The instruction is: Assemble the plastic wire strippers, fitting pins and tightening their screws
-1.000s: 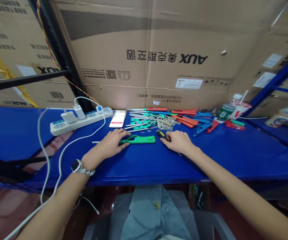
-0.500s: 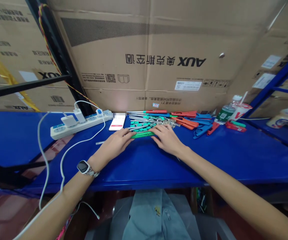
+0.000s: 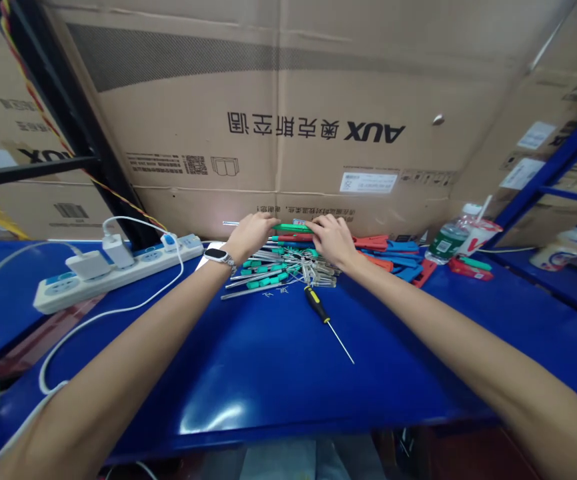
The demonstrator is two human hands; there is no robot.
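Observation:
Both my hands reach to the back of the blue table [image 3: 268,373], close to the cardboard box. My left hand [image 3: 251,233] and my right hand [image 3: 331,240] together grip a green-handled tool [image 3: 293,229], one at each end, above a pile of green-handled tools [image 3: 263,272]. A thin metal blade sticks out to the left of my left hand. A black and yellow screwdriver [image 3: 321,311] lies loose on the table in front of the pile.
Red and blue handles [image 3: 393,252] lie right of the pile. A bottle [image 3: 443,241] and a cup with a straw [image 3: 475,233] stand further right. A white power strip [image 3: 108,273] with chargers and cables lies left. Big cardboard boxes [image 3: 288,120] close off the back.
Both hands carried the green-handled tool from the near table away to the back over the pile. The right hand left the black and yellow screwdriver on the table. The camera leaned forward.

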